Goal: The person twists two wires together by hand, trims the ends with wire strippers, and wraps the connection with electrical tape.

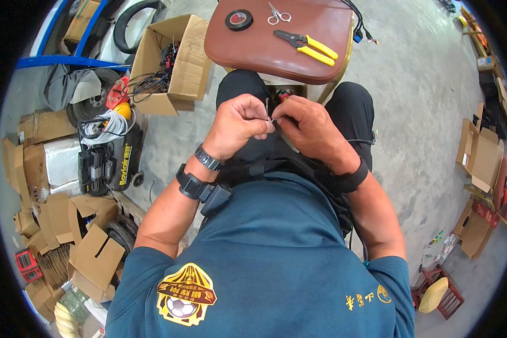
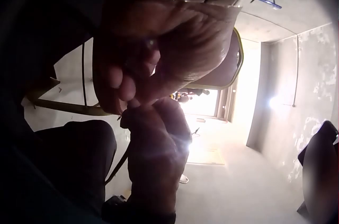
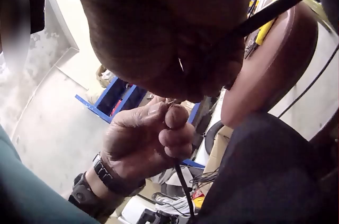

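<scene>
The left hand [image 1: 236,125] pinches a black cable [image 3: 184,189] between thumb and bent fingers; at its 3 o'clock the right hand [image 1: 312,127], fingers curled, grips a dark cord [image 3: 280,5]. Both work at the brown seat's [image 1: 250,48] 6 o'clock; pliers [image 1: 302,42] lie at their 1 o'clock.

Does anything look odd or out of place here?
Mildly: yellow-handled pliers, scissors and black tape lie on a padded seat, meant for sitting. At the person's left, cardboard boxes sit jumbled, flaps open.
</scene>
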Motion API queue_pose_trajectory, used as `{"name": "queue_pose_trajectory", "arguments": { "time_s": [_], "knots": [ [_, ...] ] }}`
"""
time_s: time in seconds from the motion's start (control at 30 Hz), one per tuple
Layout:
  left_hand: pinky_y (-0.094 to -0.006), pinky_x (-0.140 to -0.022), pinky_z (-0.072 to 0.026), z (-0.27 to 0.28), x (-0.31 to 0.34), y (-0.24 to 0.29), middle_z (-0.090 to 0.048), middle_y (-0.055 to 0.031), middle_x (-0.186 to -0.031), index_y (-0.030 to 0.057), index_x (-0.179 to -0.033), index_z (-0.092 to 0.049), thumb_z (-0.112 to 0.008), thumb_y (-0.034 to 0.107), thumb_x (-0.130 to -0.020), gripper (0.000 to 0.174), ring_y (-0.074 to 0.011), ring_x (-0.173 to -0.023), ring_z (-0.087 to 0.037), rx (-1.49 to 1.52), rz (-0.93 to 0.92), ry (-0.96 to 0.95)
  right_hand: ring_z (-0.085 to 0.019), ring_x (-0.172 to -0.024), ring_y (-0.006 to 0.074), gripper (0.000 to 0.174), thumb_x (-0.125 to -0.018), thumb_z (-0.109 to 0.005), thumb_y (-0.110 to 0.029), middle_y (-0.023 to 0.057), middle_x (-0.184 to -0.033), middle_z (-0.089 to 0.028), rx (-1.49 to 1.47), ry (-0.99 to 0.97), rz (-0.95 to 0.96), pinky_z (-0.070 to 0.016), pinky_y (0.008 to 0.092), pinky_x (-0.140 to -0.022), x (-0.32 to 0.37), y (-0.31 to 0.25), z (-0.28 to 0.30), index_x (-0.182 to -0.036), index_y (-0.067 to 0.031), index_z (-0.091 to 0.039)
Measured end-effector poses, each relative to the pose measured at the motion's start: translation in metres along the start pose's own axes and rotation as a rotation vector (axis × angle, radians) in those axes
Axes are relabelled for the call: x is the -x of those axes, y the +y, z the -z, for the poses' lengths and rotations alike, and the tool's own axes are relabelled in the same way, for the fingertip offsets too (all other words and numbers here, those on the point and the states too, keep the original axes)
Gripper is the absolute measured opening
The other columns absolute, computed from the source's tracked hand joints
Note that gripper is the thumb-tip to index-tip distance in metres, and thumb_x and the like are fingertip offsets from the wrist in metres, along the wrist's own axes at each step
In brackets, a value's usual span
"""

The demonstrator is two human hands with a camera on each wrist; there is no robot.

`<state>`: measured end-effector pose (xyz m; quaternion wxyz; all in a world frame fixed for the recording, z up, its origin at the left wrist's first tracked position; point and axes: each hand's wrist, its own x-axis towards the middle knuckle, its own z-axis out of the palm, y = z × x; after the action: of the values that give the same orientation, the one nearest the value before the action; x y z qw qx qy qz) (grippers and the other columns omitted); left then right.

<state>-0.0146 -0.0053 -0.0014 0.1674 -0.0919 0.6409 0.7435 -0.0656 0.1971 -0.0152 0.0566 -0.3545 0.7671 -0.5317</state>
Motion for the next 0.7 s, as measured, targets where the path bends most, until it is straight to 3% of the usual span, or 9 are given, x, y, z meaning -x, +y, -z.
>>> {"name": "queue_pose_trajectory", "arguments": {
  "time_s": [0.17,0.33,0.43,0.53,0.7],
  "knots": [
    [-0.0270,-0.071,-0.0556,0.004,0.001,0.002,-0.071,-0.0091,-0.091,0.0018,-0.094,-0.061,-0.066,-0.011,-0.082,0.018,-0.0144,-0.080,-0.069,0.027,0.066,-0.067,-0.068,-0.083,0.0374,0.012,-0.081,-0.061,-0.004,0.0182,-0.084,-0.068,-0.104,-0.071,-0.110,-0.0539,0.0423,-0.075,0.001,-0.001,0.005,-0.090,0.0000,-0.069],
    [-0.0269,-0.078,-0.0544,0.006,0.004,0.001,-0.069,-0.0055,-0.094,0.0012,-0.096,-0.062,-0.064,-0.013,-0.081,0.021,-0.0121,-0.086,-0.066,-0.184,-0.020,-0.108,-0.069,-0.080,0.0333,0.017,-0.083,-0.061,-0.008,0.0195,-0.083,-0.070,-0.205,-0.233,-0.319,-0.0537,0.0391,-0.074,-0.004,-0.007,0.016,-0.092,0.0019,-0.070],
    [-0.0264,-0.078,-0.0535,0.004,0.008,0.003,-0.068,-0.0039,-0.093,0.0011,-0.096,-0.061,-0.063,-0.014,-0.081,0.021,-0.0107,-0.086,-0.065,-0.238,-0.041,-0.101,-0.061,-0.072,0.0154,0.015,-0.085,-0.060,-0.007,0.0098,-0.075,-0.066,-0.247,-0.245,-0.335,-0.0501,0.0328,-0.070,-0.002,-0.005,0.017,-0.095,0.0024,-0.068],
    [-0.0261,-0.077,-0.0529,0.002,0.010,0.007,-0.067,-0.0032,-0.092,0.0012,-0.096,-0.061,-0.063,-0.013,-0.082,0.020,-0.0102,-0.085,-0.064,-0.241,-0.035,-0.118,-0.069,-0.075,0.0263,0.018,-0.083,-0.062,-0.009,0.0183,-0.081,-0.071,-0.255,-0.280,-0.351,-0.0531,0.0373,-0.072,-0.003,-0.007,0.021,-0.094,0.0029,-0.070],
    [-0.0259,-0.078,-0.0526,0.003,0.010,0.001,-0.068,-0.0032,-0.092,0.0008,-0.097,-0.061,-0.062,-0.013,-0.083,0.020,-0.0098,-0.085,-0.063,-0.200,-0.060,-0.104,-0.069,-0.075,0.0222,0.019,-0.083,-0.062,-0.008,0.0168,-0.081,-0.071,-0.287,-0.299,-0.404,-0.0529,0.0361,-0.071,-0.003,-0.009,0.021,-0.097,0.0029,-0.070]
  ]
}}
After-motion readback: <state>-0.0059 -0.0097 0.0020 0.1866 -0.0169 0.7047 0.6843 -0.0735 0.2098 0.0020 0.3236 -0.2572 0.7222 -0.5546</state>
